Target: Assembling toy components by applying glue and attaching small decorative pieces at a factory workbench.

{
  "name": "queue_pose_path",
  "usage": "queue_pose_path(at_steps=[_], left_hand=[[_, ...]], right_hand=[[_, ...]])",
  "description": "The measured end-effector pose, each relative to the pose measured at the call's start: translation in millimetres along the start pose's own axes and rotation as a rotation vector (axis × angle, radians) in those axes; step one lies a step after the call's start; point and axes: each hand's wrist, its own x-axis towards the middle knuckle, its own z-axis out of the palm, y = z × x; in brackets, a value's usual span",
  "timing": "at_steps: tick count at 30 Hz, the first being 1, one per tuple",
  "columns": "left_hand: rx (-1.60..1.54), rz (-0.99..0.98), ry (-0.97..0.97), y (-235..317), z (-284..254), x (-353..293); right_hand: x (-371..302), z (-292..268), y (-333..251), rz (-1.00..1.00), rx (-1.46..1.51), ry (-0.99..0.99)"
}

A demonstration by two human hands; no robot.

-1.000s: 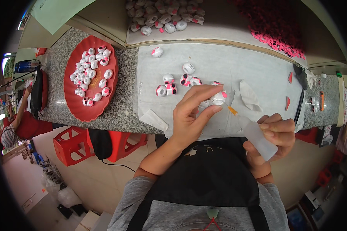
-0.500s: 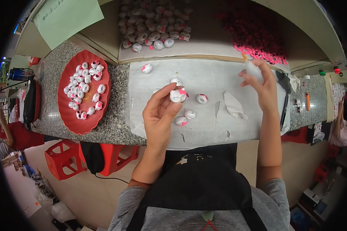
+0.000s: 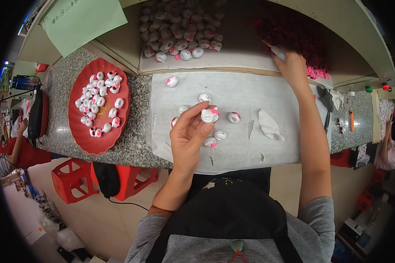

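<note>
Between the thumb and fingers of my left hand [image 3: 188,131] is a small rounded white figure piece [image 3: 210,115] with pink patches, held above the white-papered worktop [image 3: 289,153]. My right hand [image 3: 292,72] reaches to the shelf and grips a small translucent squeeze bottle [image 3: 277,53], its narrow tip pointing up and left. Just past those fingers lies a heap of small pink pieces [image 3: 318,72]; whether the fingertips touch it is hidden. Several similar white pieces, one with dark and pink marks [image 3: 234,117], sit around my left hand. A crumpled white cloth [image 3: 270,125] lies to its right.
At left stands a scalloped red tray [image 3: 77,127] holding several white pieces. A large heap of white pieces [image 3: 175,33] fills the shelf's left part. Green paper [image 3: 83,22] hangs at upper left. An orange-handled tool [image 3: 351,120] lies far right; red stools [image 3: 74,179] stand below.
My right hand has moved forward with the squeeze bottle, from above the worktop to the pink heap on the shelf. My left hand still holds the white piece, turned slightly.
</note>
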Motion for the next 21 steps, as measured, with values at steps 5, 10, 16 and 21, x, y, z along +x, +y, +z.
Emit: queue_pose_path(at_steps=[5,10,16,21], left_hand=[[-0.022,-0.012,-0.028,-2,3,3],[-0.049,-0.018,-0.051,2,5,1],[-0.004,-0.032,-0.02,-1,12,-1],[0.064,-0.036,-0.119,-2,18,-3]], right_hand=[[3,6,-2,-0.095,0.026,0.022],[11,-1,-2,-0.309,-0.136,0.082],[-60,-39,-49,0.054,0.849,-0.07],[-122,-47,-82,0.28,1.446,-0.246]])
